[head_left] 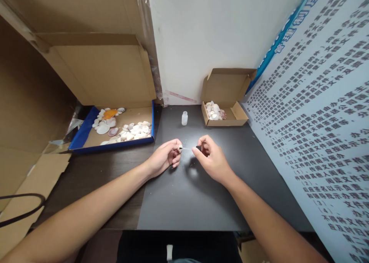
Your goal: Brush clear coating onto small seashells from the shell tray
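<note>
Pinched in the fingertips of my left hand point(165, 158) is a small shell point(180, 148), pale with a dark patch. My right hand point(211, 157) grips the black cap of a brush applicator point(198, 148). From that cap a thin whitish stem points left and ends close to the shell; whether its tip touches the shell I cannot tell. Beyond both hands, a small whitish bottle point(185, 118) stands upright and uncapped on the dark grey mat point(173, 205).
At left, an open blue-edged cardboard box point(127, 143) holds many shells point(135, 131) and an orange piece point(110, 114). A smaller open carton point(227, 122) at back right contains white and pinkish shells point(213, 111). A printed sign point(319, 101) leans along the right side.
</note>
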`<state>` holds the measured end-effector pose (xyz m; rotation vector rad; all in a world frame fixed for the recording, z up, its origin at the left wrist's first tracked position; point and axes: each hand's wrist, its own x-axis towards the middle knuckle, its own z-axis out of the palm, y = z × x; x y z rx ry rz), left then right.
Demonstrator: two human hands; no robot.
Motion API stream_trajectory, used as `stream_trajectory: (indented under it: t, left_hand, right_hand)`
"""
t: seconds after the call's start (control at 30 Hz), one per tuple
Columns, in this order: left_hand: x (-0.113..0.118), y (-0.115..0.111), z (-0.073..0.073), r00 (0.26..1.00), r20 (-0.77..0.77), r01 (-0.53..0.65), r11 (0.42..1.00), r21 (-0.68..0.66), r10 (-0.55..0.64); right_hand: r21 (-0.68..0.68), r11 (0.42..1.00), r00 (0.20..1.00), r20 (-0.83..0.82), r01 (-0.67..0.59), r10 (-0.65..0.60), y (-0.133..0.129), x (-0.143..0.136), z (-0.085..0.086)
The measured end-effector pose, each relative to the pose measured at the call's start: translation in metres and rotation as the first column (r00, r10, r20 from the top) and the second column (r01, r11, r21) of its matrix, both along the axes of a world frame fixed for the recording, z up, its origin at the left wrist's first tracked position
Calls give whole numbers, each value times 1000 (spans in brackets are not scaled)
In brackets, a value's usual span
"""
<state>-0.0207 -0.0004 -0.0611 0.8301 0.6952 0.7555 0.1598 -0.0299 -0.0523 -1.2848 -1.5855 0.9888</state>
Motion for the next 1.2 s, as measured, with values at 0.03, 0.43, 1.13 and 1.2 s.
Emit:
stream_trajectory:
  t: [0.03,0.43,1.13,1.2]
  left_hand:
    - [0,0,0,1000,-6,-1,1000,1,1]
    - [2,0,0,1000,-15,-26,1000,5,26]
    - [3,-1,1,995,-91,-47,998,46,51]
    - [3,-1,1,995,-84,-43,998,39,46]
  right_hand:
    - [24,999,999,44,29,-30,0,0,0]
    - [43,999,992,122,-27,21,-3,1,-2]
    - [26,1000,994,113,0,-3,-4,-1,-1]
    - [28,999,999,52,-15,14,-4,-1,0]
